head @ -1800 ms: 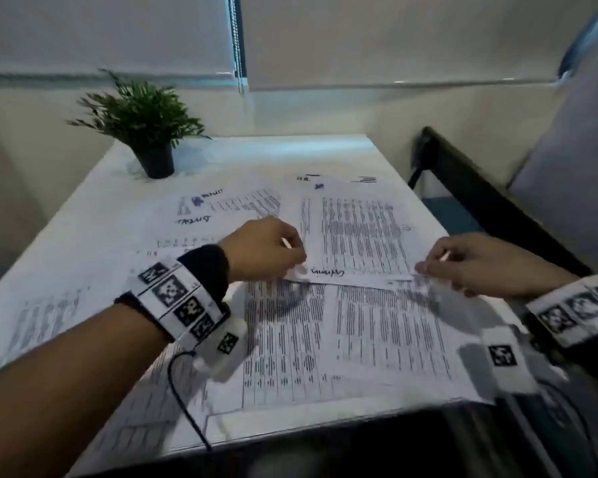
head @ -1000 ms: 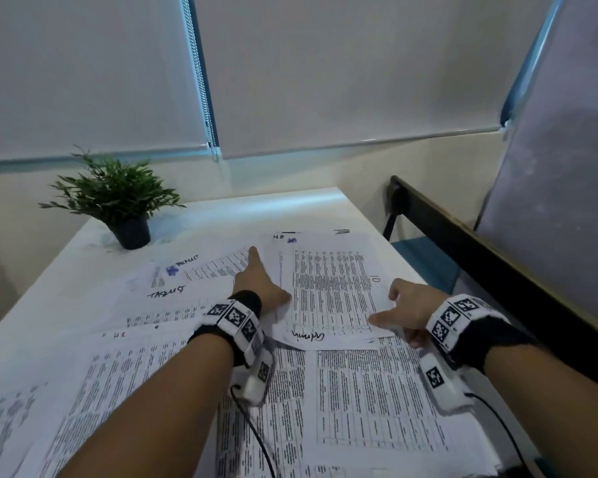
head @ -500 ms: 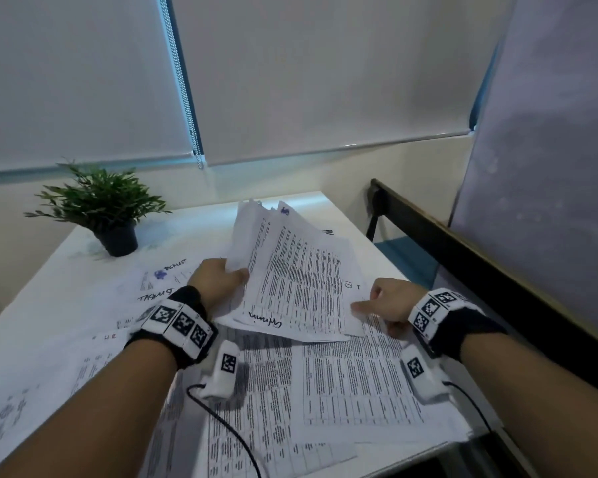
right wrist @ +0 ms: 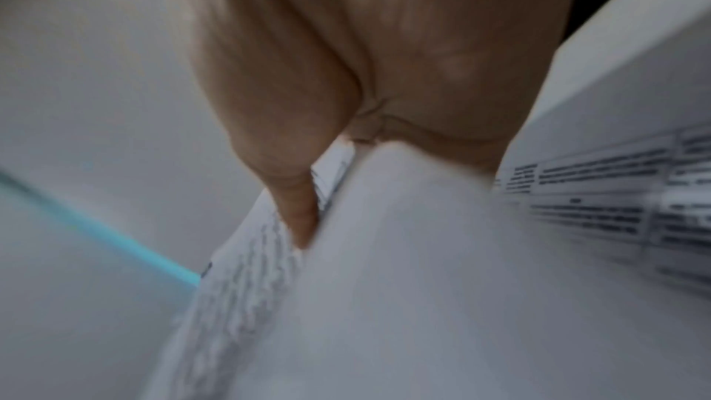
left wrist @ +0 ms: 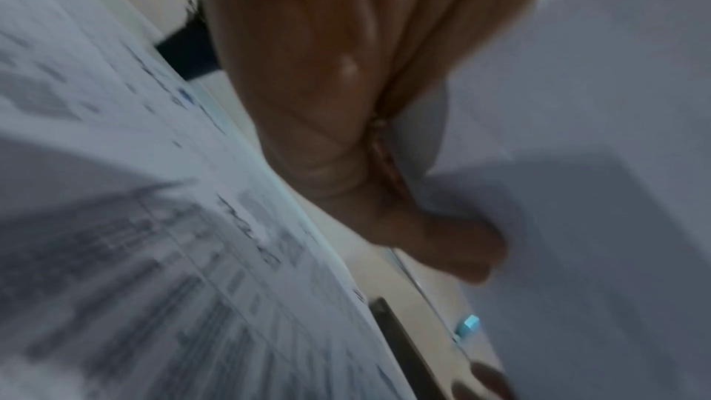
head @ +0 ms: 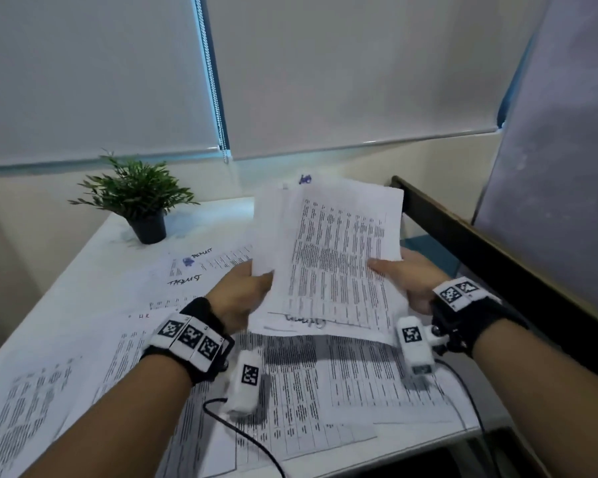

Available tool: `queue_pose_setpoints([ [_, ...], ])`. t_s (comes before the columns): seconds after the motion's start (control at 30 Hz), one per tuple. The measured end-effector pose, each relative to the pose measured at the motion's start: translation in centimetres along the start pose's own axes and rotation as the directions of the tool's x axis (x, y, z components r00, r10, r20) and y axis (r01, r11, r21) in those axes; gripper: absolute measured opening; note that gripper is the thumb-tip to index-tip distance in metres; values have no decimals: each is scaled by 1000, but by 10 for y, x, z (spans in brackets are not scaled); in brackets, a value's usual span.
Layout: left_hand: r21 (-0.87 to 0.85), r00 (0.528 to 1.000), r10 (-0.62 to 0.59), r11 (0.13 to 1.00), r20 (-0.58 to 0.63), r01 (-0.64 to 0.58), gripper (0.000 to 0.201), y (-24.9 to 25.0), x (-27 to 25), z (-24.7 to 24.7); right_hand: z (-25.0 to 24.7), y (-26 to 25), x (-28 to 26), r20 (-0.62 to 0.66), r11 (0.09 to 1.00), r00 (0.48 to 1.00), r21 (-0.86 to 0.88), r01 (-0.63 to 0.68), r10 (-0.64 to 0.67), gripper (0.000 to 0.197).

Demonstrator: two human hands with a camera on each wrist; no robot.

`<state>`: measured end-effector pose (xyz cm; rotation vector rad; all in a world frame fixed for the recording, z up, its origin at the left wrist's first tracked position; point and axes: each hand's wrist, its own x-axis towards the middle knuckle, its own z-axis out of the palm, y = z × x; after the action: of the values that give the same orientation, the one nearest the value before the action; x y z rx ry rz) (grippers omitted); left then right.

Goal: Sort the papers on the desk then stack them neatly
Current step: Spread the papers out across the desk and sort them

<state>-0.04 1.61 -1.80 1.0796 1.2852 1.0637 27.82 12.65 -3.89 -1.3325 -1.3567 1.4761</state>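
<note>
A sheaf of printed papers (head: pixel 332 257) is held up off the desk, tilted towards me, with handwriting near its lower edge. My left hand (head: pixel 246 291) grips its left edge, thumb on the front. My right hand (head: pixel 404 277) pinches the right edge, thumb on the printed face. The left wrist view shows my left hand (left wrist: pixel 384 163) with its thumb pressed on the white paper (left wrist: pixel 577 133). In the blurred right wrist view my right hand (right wrist: pixel 307 163) has its thumb on the sheaf (right wrist: pixel 384 285). More printed sheets (head: pixel 308 391) lie spread and overlapping on the white desk (head: pixel 118 270).
A small potted plant (head: pixel 139 198) stands at the desk's far left. A dark wooden rail (head: pixel 497 257) runs along the right side, with a grey partition (head: pixel 560 167) behind it. Closed blinds (head: pixel 325 63) cover the window. Cables (head: pixel 249 439) from the wrist cameras lie over the near sheets.
Both hands gathered the sheets with the handwritten label off the desk and raised them. The sheaf now stands steeper and higher than half a second ago.
</note>
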Motion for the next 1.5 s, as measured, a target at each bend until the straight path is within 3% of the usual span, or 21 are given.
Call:
queue_pose_setpoints([
  [0.07,24,986,-56,998,156,53,31,0,-2,13,-14,3,-5,-2,1000,1000,-1,26,-26,37],
  [0.13,147,963,-183,977,196,156,35,-3,-3,18,-39,11,-9,-30,988,999,-153,26,-31,39],
  [0.2,362,967,-228,916,113,174,33,-5,-3,13,-71,24,-9,-54,918,999,-396,-18,-3,44],
  [0.27,523,990,-142,842,-26,135,28,-4,-5,-2,-89,29,-17,-67,810,996,-580,-91,64,29],
  [0.33,600,987,-71,787,-143,143,24,0,-13,-24,-92,23,-31,-78,671,992,-730,-127,102,20],
  [0.4,656,972,-52,729,-230,195,21,4,-25,-52,-90,19,-40,-140,602,985,-779,-175,105,14],
  [0.5,731,940,-66,612,-334,303,20,4,-52,-100,-68,0,-47,-288,367,955,-897,-246,-66,45],
  [0.57,770,911,-96,503,-401,392,25,1,-76,-127,-36,-17,-56,-265,266,943,-941,-208,-202,61],
  [0.63,794,863,-129,344,-488,501,32,-7,-99,-150,7,-36,-68,-116,274,962,-961,-45,-246,61],
  [0.7,780,811,-150,220,-566,585,39,-21,-118,-168,58,-46,-80,82,355,983,-925,137,-166,52],
  [0.83,689,714,-146,188,-685,700,42,-42,-140,-195,161,-37,-89,372,436,926,-845,311,61,65],
  [0.93,675,711,-203,224,-673,703,50,-48,-150,-195,220,-22,-92,457,349,878,-853,389,139,69],
  [1.03,692,742,-175,274,-647,668,65,-51,-152,-183,253,-13,-95,470,322,870,-855,408,148,60],
  [1.17,697,751,-170,288,-638,657,55,-53,-148,-168,271,-13,-98,436,421,891,-837,348,129,84],
  [1.27,692,757,-169,319,-631,648,61,-55,-145,-165,278,-10,-99,366,519,927,-809,275,79,95],
  [1.43,683,767,-173,365,-618,633,71,-49,-147,-179,274,1,-85,227,730,974,-669,137,26,84],
  [1.47,683,763,-168,356,-625,638,66,-48,-149,-186,269,-2,-83,217,749,976,-651,124,27,77],
  [1.5,681,754,-167,339,-635,649,63,-47,-151,-193,265,-5,-77,197,753,980,-647,118,16,57],
])
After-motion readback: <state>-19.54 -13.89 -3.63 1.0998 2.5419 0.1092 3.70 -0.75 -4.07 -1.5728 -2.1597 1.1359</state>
